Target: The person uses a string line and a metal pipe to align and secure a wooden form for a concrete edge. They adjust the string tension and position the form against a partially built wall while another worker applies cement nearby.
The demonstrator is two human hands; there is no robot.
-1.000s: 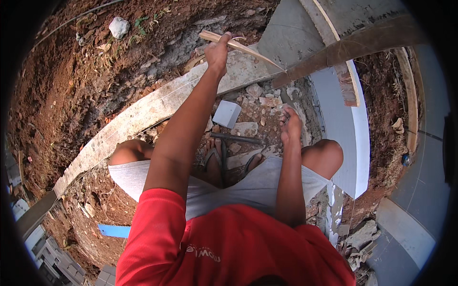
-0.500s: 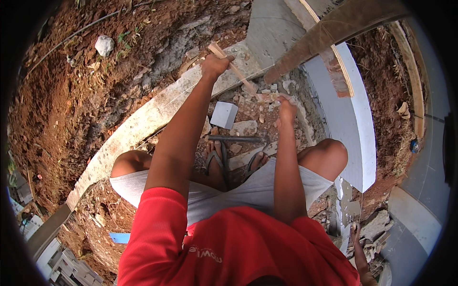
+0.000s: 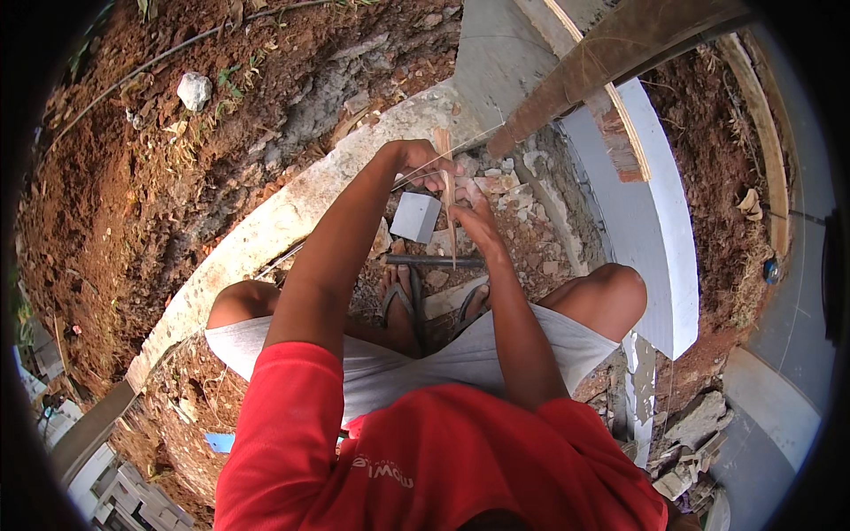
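Wooden stick (image 3: pixel 449 190): upright in view, clear of ground, between both hands; lower end tapered. Shaping appears done; stick not yet set down or fixed. Right hand (image 3: pixel 475 218): thumb and fingers gripping stick near middle. Left hand (image 3: pixel 425 164): fingers at upper part; whether grasping, cannot tell. Thin string (image 3: pixel 479 140): passes left hand; attachment to stick unclear. Dark handle (image 3: pixel 425 260): lies below stick, right end hidden by right forearm.

Reddish soil bank (image 3: pixel 133 203), 1 pale rock (image 3: pixel 194 91) (bright daylight), rubble-strewn ground (image 3: pixel 536 243).
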